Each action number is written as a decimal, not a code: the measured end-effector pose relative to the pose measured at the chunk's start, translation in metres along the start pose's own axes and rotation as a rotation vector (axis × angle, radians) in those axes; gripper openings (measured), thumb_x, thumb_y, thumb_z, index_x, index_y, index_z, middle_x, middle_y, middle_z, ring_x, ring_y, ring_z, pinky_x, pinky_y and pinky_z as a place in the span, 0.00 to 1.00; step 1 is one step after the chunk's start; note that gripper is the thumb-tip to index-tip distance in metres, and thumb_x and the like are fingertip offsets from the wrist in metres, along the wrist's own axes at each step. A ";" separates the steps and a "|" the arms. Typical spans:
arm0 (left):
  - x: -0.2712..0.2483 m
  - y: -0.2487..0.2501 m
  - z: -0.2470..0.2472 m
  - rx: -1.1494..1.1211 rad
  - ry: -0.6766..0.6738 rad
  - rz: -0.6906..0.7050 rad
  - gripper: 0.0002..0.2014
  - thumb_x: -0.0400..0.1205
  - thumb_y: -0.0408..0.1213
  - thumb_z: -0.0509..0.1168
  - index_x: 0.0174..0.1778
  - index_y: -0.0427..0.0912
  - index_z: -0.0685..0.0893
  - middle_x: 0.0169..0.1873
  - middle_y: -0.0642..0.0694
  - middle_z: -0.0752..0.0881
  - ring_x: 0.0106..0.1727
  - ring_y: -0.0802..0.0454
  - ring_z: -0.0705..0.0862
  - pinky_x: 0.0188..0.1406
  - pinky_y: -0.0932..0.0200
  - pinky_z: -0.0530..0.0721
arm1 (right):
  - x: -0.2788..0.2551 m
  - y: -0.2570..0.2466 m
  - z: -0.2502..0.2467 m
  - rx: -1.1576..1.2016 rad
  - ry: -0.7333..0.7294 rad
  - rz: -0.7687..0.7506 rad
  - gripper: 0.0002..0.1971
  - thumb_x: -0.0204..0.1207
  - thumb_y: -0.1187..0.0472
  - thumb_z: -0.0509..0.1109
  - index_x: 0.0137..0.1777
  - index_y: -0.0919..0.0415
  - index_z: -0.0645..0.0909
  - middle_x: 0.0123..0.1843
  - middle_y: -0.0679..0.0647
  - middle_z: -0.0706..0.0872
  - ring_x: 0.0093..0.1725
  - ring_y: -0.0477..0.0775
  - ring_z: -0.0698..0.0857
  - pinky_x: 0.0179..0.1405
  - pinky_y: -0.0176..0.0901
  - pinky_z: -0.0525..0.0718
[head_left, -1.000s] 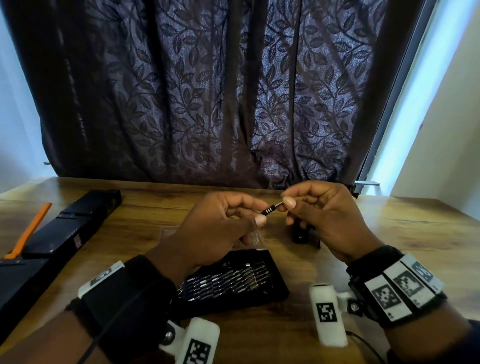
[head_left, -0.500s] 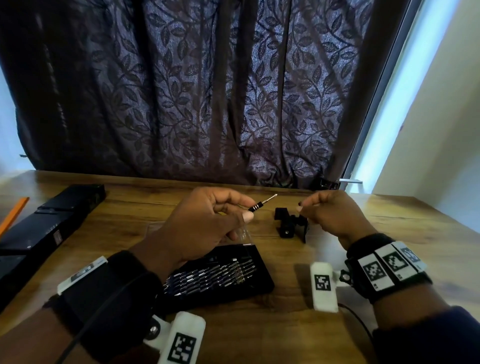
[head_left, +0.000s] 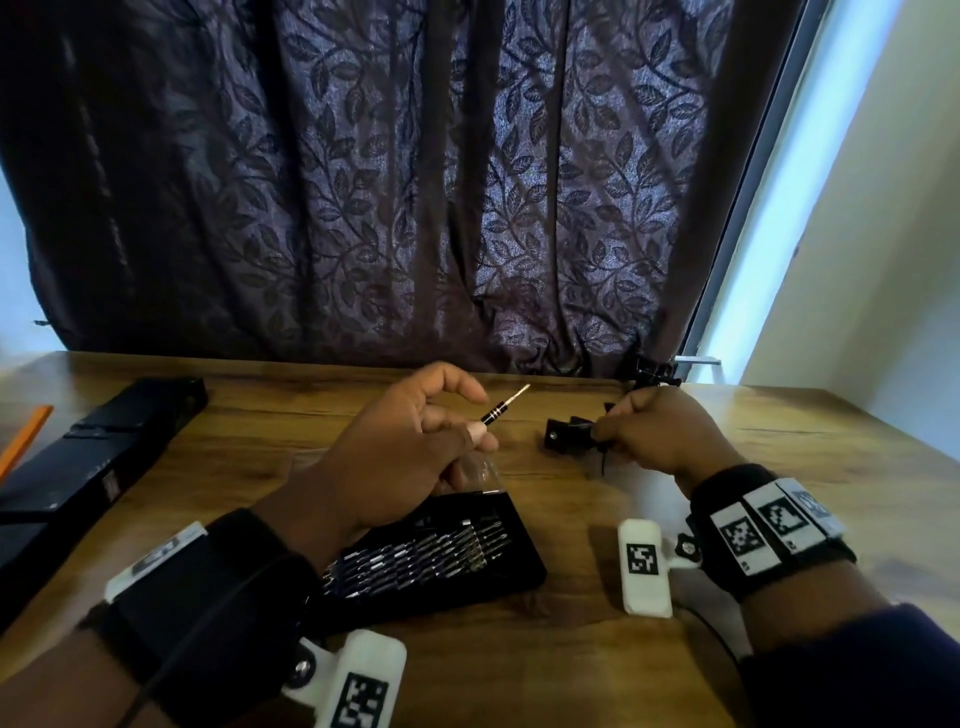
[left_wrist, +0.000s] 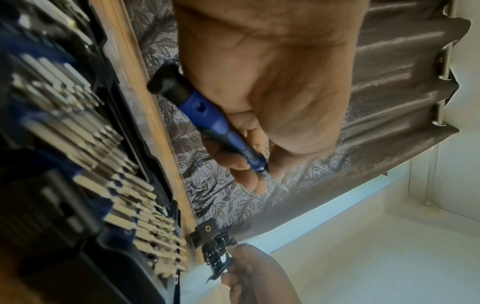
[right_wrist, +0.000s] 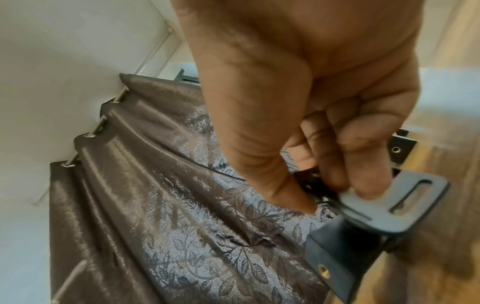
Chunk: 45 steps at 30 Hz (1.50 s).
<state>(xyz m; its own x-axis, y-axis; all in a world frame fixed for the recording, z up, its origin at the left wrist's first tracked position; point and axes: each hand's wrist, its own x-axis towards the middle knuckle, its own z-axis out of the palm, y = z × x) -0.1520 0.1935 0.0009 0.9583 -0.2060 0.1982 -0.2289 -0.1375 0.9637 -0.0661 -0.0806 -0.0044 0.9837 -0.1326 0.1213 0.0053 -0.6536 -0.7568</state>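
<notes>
The screwdriver (head_left: 503, 410) is held above the table (head_left: 545, 665), between the two hands, with its bit slanting up and to the right. The left hand (head_left: 410, 447) pinches its blue handle between the thumb and curled fingers. Just to the right, the bracket (head_left: 563, 435) seems to rest on the table, though the hand hides its near end. The right hand (head_left: 662, 431) grips it with curled fingers, one fingertip pressed on its slotted plate. An open bit case (head_left: 441, 558) lies under the left wrist. A black box (head_left: 104, 447) lies at far left, and the curtain (head_left: 415, 182) hangs behind.
</notes>
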 end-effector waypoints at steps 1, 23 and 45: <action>0.001 -0.001 -0.001 0.021 0.012 0.007 0.07 0.89 0.28 0.65 0.54 0.46 0.84 0.46 0.44 0.94 0.29 0.55 0.83 0.26 0.62 0.80 | -0.003 -0.002 0.000 0.068 -0.008 -0.032 0.10 0.68 0.61 0.82 0.41 0.69 0.88 0.35 0.62 0.92 0.33 0.58 0.89 0.33 0.44 0.85; -0.010 0.012 -0.011 0.538 0.095 0.195 0.37 0.63 0.54 0.87 0.69 0.67 0.85 0.56 0.65 0.81 0.36 0.77 0.79 0.36 0.77 0.73 | -0.050 -0.046 0.004 0.878 -0.485 -0.396 0.05 0.67 0.59 0.73 0.36 0.61 0.87 0.29 0.55 0.82 0.25 0.52 0.77 0.23 0.38 0.74; -0.007 0.006 -0.008 0.511 0.150 0.437 0.27 0.60 0.59 0.86 0.56 0.66 0.92 0.46 0.59 0.85 0.43 0.66 0.85 0.41 0.76 0.76 | -0.082 -0.072 0.030 0.882 -0.469 -0.357 0.27 0.65 0.41 0.75 0.49 0.66 0.80 0.35 0.60 0.90 0.33 0.53 0.92 0.31 0.38 0.90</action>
<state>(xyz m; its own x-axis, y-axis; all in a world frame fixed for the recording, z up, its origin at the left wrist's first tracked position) -0.1590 0.2020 0.0062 0.7643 -0.2155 0.6078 -0.6169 -0.5190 0.5917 -0.1422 -0.0002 0.0211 0.8696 0.3837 0.3108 0.2507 0.1991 -0.9474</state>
